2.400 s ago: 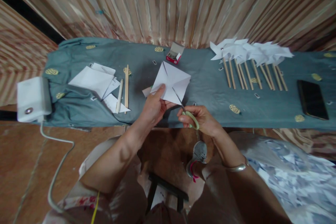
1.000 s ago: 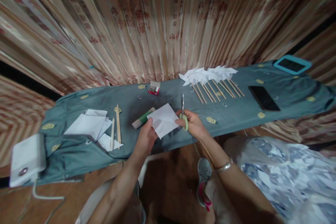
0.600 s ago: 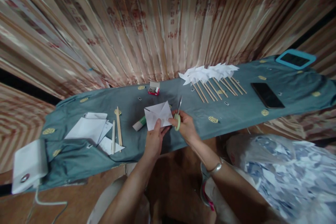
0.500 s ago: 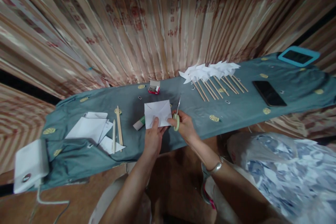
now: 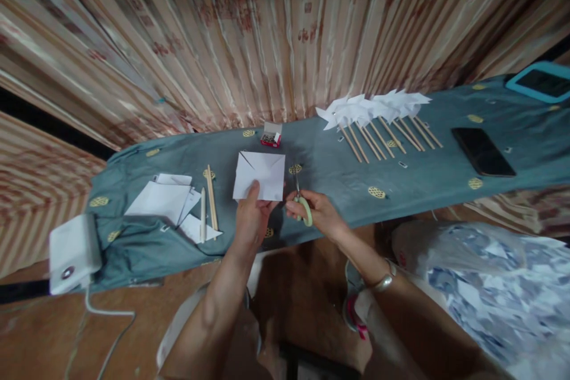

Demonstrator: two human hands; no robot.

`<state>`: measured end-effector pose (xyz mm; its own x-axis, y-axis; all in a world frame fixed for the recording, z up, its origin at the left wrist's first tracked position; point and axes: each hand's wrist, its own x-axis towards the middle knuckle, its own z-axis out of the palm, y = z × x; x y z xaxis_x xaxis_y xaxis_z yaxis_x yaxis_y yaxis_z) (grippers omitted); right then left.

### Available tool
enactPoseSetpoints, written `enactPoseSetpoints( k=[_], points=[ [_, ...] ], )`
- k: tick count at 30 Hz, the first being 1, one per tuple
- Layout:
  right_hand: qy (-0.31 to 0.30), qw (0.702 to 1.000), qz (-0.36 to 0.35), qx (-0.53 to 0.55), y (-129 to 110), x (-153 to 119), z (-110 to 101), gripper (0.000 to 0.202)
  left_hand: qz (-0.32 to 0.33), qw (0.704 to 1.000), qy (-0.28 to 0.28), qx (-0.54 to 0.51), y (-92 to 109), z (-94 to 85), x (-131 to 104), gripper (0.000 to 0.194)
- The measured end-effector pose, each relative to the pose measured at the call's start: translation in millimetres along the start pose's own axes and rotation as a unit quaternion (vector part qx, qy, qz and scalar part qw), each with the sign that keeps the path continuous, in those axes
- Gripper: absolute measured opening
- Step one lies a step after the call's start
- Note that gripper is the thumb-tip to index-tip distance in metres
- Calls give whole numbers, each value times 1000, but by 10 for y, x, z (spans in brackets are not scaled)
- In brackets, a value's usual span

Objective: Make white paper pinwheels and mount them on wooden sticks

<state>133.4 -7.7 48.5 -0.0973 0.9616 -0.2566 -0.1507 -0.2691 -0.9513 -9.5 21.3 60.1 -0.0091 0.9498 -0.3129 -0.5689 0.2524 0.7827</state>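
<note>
My left hand [image 5: 253,214] pinches a square of white paper [image 5: 262,172] at its lower edge, thumb on top. Slits run inward from the paper's two upper corners, the left one slightly gaping. Just right of the paper, my right hand [image 5: 321,211] is closed around scissors [image 5: 305,210] with pale green handles, their blades pointing away from me and apart from the sheet. Beyond the paper stands a small opened red box [image 5: 271,140] with small metallic pieces inside. Wooden sticks [image 5: 212,203] and a white pen-like stick [image 5: 203,214] lie to the left.
White paper pinwheels [image 5: 374,111] on wooden sticks lie in a row at the back right. Further right are a black phone [image 5: 483,152] and a blue-framed device [image 5: 541,82]. Paper sheets [image 5: 160,202] and a white box with a cable [image 5: 75,254] are left. A scrap-filled bag [image 5: 494,285] stands lower right.
My right hand has come off the paper and drawn right with the scissors. The left hand has shifted the paper left, and it now covers the green-and-white object. The view has shifted slightly.
</note>
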Motion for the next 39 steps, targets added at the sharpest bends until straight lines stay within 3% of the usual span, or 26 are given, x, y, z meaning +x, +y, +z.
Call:
enactPoseSetpoints(
  k=[5,11,17,24,29,39],
  points=[
    [-126,991,44,-25,-54,-129,-107,49,-14,1000,-9,7,71,-83,33,30],
    [-193,976,80,-63,-146,-199,-172,49,-25,1000,3,-13,116,-65,16,33],
    [-204,971,84,-86,-129,-203,-169,44,-39,999,7,2,74,-23,-10,35],
    [-206,971,74,-97,-100,-202,-187,47,4,1000,26,-18,111,-22,24,27],
    [-213,968,70,-112,-63,-200,-191,47,-6,999,32,-9,107,-35,19,24],
    [-198,971,74,-113,-71,-197,-178,46,-17,1000,13,-1,28,14,-44,37]
  ],
)
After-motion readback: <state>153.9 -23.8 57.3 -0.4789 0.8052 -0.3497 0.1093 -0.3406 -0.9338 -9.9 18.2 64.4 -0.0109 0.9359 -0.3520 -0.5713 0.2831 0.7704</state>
